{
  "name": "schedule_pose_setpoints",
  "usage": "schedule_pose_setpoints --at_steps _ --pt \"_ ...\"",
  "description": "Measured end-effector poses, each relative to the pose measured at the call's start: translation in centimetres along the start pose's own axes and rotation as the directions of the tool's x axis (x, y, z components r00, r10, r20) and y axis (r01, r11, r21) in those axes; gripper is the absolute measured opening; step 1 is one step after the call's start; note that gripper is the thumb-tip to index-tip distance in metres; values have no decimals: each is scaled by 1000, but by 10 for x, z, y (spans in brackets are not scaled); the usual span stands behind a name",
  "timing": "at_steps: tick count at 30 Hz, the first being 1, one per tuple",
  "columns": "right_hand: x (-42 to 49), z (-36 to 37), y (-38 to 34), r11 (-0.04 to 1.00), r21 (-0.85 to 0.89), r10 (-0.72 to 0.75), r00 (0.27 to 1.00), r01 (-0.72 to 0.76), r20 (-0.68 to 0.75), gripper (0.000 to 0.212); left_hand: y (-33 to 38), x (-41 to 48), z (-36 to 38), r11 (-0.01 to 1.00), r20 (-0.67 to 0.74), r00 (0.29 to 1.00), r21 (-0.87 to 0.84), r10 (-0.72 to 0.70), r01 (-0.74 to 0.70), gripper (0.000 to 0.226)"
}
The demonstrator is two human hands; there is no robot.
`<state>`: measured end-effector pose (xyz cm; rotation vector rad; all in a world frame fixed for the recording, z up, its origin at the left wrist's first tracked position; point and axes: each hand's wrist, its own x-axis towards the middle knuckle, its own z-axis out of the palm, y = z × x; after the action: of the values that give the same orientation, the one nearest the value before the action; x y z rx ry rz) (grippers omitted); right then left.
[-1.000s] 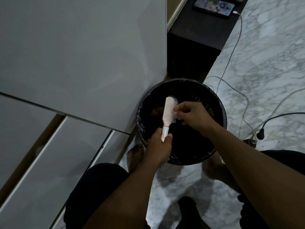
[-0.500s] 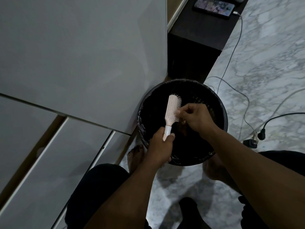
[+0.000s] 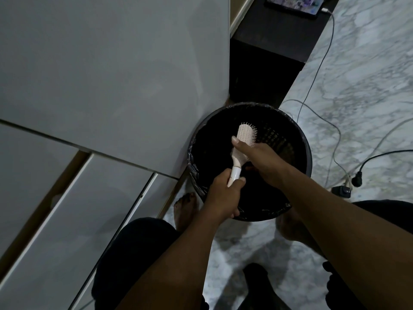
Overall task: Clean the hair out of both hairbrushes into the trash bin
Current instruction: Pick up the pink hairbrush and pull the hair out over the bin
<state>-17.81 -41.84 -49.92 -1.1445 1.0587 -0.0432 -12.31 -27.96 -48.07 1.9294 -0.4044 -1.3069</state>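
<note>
Hairbrush first: it was a pale pink paddle sort with a white handle, held over the open mouth of the black trash bin, its head tilted up and away from the person with the bristles facing to the right. The left hand had its grip closed round the bottom of the handle, the thumb lying across the white part. The right hand was closed over the lower half of the brush head, thumb pressed against the back of the pad and the fingers curled in among the bristles; whether any hair was caught between them was too dark to tell. The bin was lined with a dark plastic bag crinkled over its rim, and it stood on the marble floor right up against a white cabinet with drawers below. Bare feet were planted either side of the bin, the left foot close to the cabinet base. Behind the bin sat a low dark stand with a lit phone on top, a white cable trailing from it across the floor toward a black plug near the right side.
</note>
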Motion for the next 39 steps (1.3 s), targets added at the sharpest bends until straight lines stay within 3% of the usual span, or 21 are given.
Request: schedule_pose_setpoints --at_steps 3,7,12,14,17,19,21,22,24,26,27,32,36,39 --pt "-6 -1 -6 987 -159 -19 999 14 -31 56 -2 1 -4 999 -13 1000 44 27 -26 15" --pt "-9 -5 -8 889 -456 -67 980 -28 -190 76 -11 2 -3 984 -74 994 165 84 -71 15" --pt "-1 -17 -8 967 -251 -111 968 52 -227 52 -17 8 -9 983 -202 976 182 77 -39 18" --pt "3 -23 -10 950 -311 -96 969 21 -228 46 -17 8 -11 988 -216 975 154 45 -12 16" --pt "10 -34 -5 765 -626 1 973 -149 -229 26 -18 9 -10 990 -217 976 140 28 3 12" --pt "10 -32 1 646 -726 51 962 -238 -270 58 -18 9 -8 991 -215 976 134 23 6 12" --pt "8 -24 1 704 -685 -20 960 -186 -281 63 -17 9 -7 989 -209 978 148 27 4 13" --pt "6 -19 -1 784 -608 -48 965 -125 -260 59 -17 9 -6 987 -205 978 162 36 -3 13" --pt "6 -10 -7 946 -317 10 982 -69 -186 51 -16 8 -4 980 -194 978 197 77 -38 16" --pt "3 -2 -8 995 -57 79 991 -86 -104 54 -16 6 -2 973 -159 981 218 111 -75 19" --pt "3 0 -6 998 -24 54 990 -58 -129 55 -15 4 -1 973 -137 984 213 115 -84 19" --pt "5 5 4 990 -120 -109 929 71 -354 56 -13 -1 2 964 -104 983 235 153 -126 19" --pt "3 7 -1 989 -116 -132 916 94 -380 41 -10 3 2 976 -110 984 186 139 -117 16" --pt "3 3 0 975 -189 -188 898 120 -399 42 -8 5 1 987 -97 991 141 91 -76 18"
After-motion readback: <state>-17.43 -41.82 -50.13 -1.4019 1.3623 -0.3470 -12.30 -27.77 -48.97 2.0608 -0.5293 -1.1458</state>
